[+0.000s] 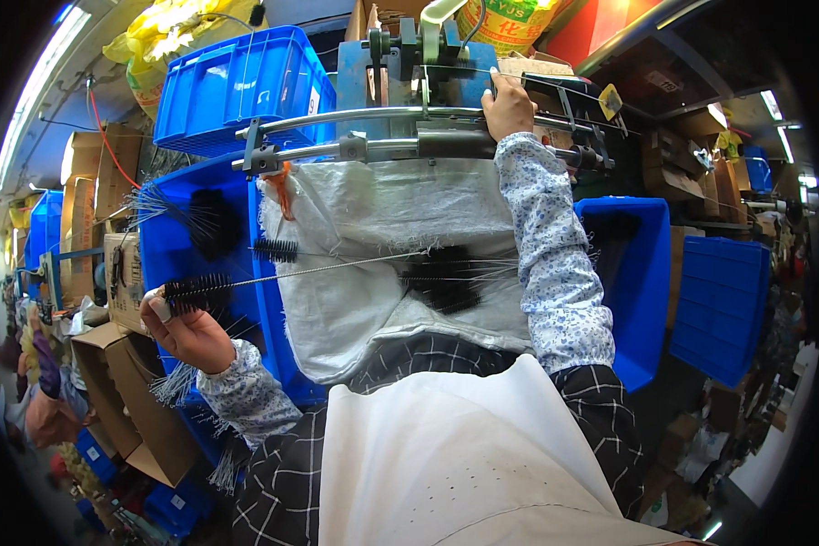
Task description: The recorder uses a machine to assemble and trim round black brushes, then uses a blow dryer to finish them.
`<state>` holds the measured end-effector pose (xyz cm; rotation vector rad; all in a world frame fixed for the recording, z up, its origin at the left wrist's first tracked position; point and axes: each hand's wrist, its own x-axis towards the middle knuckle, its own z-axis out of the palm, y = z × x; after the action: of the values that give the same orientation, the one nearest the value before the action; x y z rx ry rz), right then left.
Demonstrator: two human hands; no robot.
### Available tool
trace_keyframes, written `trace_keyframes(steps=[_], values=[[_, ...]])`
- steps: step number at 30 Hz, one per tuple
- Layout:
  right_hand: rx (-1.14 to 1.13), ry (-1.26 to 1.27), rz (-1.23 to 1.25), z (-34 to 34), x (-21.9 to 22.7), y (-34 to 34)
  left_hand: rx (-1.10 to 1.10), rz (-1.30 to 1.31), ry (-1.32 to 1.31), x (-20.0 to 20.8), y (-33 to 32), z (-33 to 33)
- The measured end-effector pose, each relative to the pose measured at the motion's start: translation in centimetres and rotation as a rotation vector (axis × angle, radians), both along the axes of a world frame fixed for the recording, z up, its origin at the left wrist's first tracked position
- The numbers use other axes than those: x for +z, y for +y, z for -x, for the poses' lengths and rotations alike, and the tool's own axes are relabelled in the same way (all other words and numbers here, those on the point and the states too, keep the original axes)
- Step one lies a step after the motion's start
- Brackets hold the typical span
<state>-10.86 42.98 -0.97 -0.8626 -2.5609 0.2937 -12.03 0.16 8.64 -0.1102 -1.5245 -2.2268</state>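
Note:
My left hand [187,333] grips a black bottle brush [197,290] by its bristle end at the lower left; its twisted wire stem [337,267] runs right over a white woven sack [373,264]. A pile of black brushes [446,280] lies in that sack. My right hand [508,107] reaches up and rests on the metal machine [409,136] at the top, fingers closed on a wire or bar there. Both forearms wear flowered sleeve covers.
Blue plastic crates stand around: one upper left [237,82], one at the left holding brushes [187,218], one at the right [637,273], a stack further right [719,309]. Cardboard boxes [118,400] sit at the lower left. A white apron [464,464] covers my lap.

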Motion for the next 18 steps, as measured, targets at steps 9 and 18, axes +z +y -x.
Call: trace_keyframes(steps=[9, 18], values=[[0.010, 0.006, -0.002, 1.4, 0.1, -2.1, 0.037, -0.036, 0.021, -0.5, -0.6, 0.3], [0.002, -0.041, 0.047, 3.9, 0.4, -5.6, -0.056, -0.052, 0.012, 0.1, 1.0, 0.1]])
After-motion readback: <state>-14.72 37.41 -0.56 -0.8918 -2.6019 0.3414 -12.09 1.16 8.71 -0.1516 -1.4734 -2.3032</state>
